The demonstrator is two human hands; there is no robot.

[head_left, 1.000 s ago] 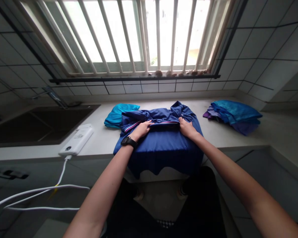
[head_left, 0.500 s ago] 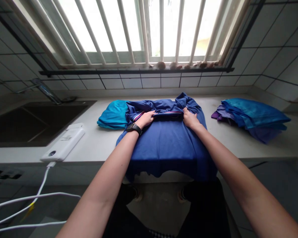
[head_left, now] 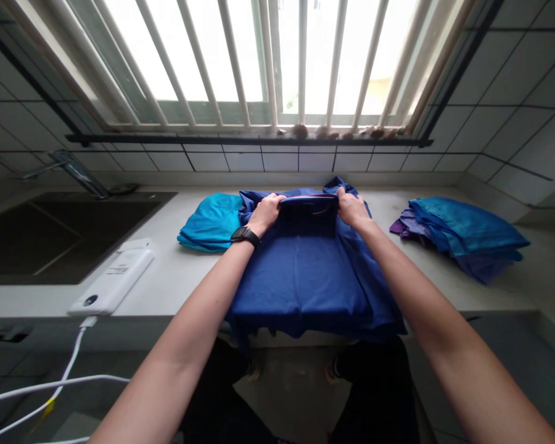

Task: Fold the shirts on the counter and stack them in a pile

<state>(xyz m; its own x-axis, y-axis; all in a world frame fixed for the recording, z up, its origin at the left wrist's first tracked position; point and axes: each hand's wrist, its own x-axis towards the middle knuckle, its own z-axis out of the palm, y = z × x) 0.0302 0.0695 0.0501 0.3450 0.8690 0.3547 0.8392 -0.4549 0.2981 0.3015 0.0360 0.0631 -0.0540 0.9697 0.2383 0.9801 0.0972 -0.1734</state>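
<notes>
A dark blue garment (head_left: pixel 296 277), probably a shirt, lies over the counter with its near end hanging past the front edge. My left hand (head_left: pixel 267 213), below a black watch, grips one end of its striped edge. The other end of that edge is pinched in my right hand (head_left: pixel 351 208). Between them the edge is held up and stretched, and a shadowed opening shows beneath it. Folded teal cloth (head_left: pixel 210 223) sits left of the garment, partly under it. On the right lies a folded stack of blue and purple cloth (head_left: pixel 467 231).
A dark sink (head_left: pixel 74 234) with a metal faucet (head_left: pixel 81 172) is at the left. Near it, a white power bank (head_left: pixel 113 283) with a white cable (head_left: pixel 76 354) rests on the counter. Behind stands a barred window (head_left: pixel 277 68) with small stones (head_left: pixel 324 132) along its sill.
Both hands have raised the striped edge and moved slightly away from me, opening a gap beneath it. The bunched fabric behind it now shows less. The view has shifted slightly.
</notes>
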